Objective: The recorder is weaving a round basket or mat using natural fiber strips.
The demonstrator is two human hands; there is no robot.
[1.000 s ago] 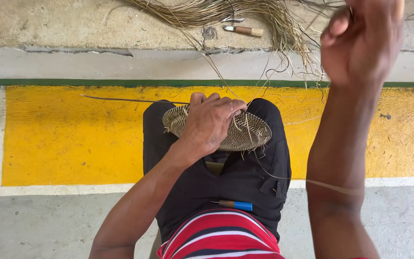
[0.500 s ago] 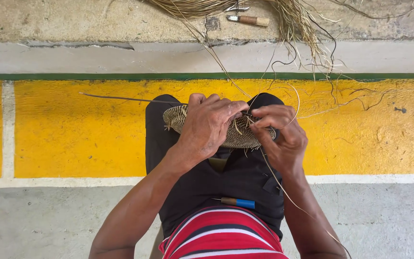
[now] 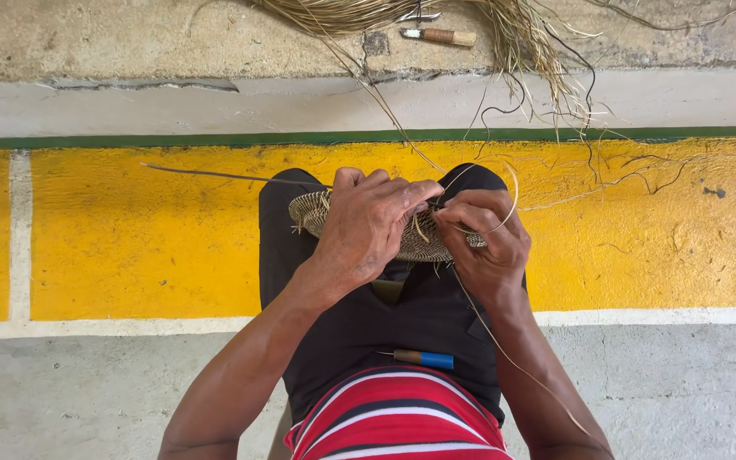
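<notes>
**A small woven disc is held on the lap by both hands**

A round woven disc (image 3: pixel 415 238) is held between the two hands, on the black-clad knees (image 3: pixel 300 247). The left hand (image 3: pixel 368 226) is laid over the top of the disc, with its fingers pressed down and curled over the far edge. The right hand (image 3: pixel 483 243) is pressed together at the disc's right edge, where a thin pale strand (image 3: pixel 504 341) is pinched between thumb and fingers. Most of the disc is hidden by the two hands; only its left rim and a bit of its near side can be seen.

From the pinch, the strand is run back toward the body, along the right forearm. A thin dark stick (image 3: pixel 215 175) is seen poking out from the left of the disc.

Nearer the body than the grip, a tool with a blue handle (image 3: pixel 423 358) is laid on the lap, just above a red and white striped shirt (image 3: pixel 398 422).

Beyond the grip, a yellow painted band (image 3: pixel 129 238) is seen on the floor. Farther still, a bundle of dry grass (image 3: pixel 521 34) is spread over a concrete step (image 3: pixel 129 43), with loose strands hanging down toward the hands. A knife with a wooden handle (image 3: pixel 440 36) is laid in the grass.
</notes>
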